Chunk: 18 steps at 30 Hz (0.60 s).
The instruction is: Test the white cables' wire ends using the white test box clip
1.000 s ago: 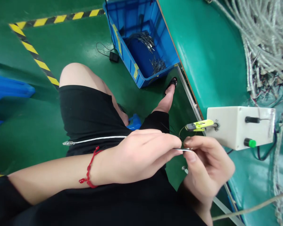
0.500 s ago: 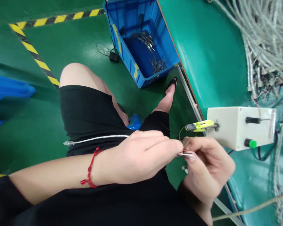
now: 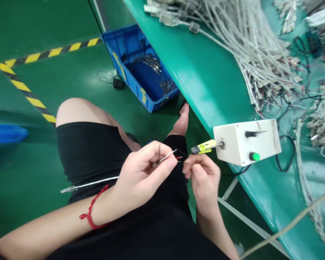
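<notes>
My left hand (image 3: pixel 141 177), with a red cord bracelet (image 3: pixel 91 211) at the wrist, pinches a silver braided cable (image 3: pixel 92 183) near its end. The cable's stripped tip (image 3: pixel 168 156) points right, with a thin red wire (image 3: pixel 178 157) showing past it. My right hand (image 3: pixel 203 178) is apart from the cable, its fingers curled just below a yellow spring clip (image 3: pixel 203 147). That clip sticks out from a white box (image 3: pixel 246 142) with a black toggle (image 3: pixel 250 134) and a green button (image 3: pixel 255 156).
A green workbench edge (image 3: pixel 206 79) runs diagonally, bearing heaped braided cable bundles (image 3: pixel 260 47). On the green floor stand a blue bin (image 3: pixel 119 61) holding metal-ended cables and a black foot pedal (image 3: pixel 118 83). Yellow-black tape (image 3: pixel 24 85) marks the floor. My black shorts lie under my hands.
The view has swung, bringing more bench into sight. My hands have separated: the left moved away leftward with the cable end, and the right no longer touches it.
</notes>
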Available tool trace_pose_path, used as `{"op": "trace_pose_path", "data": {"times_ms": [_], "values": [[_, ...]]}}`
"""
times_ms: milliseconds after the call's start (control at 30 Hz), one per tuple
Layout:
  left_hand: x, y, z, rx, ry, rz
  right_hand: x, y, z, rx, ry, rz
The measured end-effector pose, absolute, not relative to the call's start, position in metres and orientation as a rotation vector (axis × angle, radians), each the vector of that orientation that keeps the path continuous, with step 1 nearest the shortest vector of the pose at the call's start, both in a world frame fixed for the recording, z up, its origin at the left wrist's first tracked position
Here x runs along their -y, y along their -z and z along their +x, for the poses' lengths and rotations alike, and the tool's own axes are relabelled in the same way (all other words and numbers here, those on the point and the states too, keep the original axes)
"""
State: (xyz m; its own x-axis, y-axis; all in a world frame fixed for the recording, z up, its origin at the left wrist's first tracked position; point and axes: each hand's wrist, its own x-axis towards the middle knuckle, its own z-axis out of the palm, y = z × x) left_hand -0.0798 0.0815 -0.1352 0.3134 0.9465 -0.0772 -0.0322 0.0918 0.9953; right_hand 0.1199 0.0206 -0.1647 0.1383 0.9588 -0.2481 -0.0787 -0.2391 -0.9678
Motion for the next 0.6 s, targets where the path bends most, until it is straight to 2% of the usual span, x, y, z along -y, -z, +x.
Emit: {"op": "trace_pose_path", "data": {"times_ms": [233, 400, 600], "values": [[-0.080, 0.140, -0.070, -1.011, -0.915, 0.929, -0.071, 0.213, 0.095, 0.612, -1.369, -0.803], [-0.082, 0.137, -0.066, -1.068, -0.893, 0.973, -0.090, 0.218, 0.096, 0.598, -1.347, -0.693], [-0.107, 0.106, -0.052, -1.119, -0.997, 1.275, -0.089, 0.216, 0.090, 0.550, -1.270, -0.678]]}}
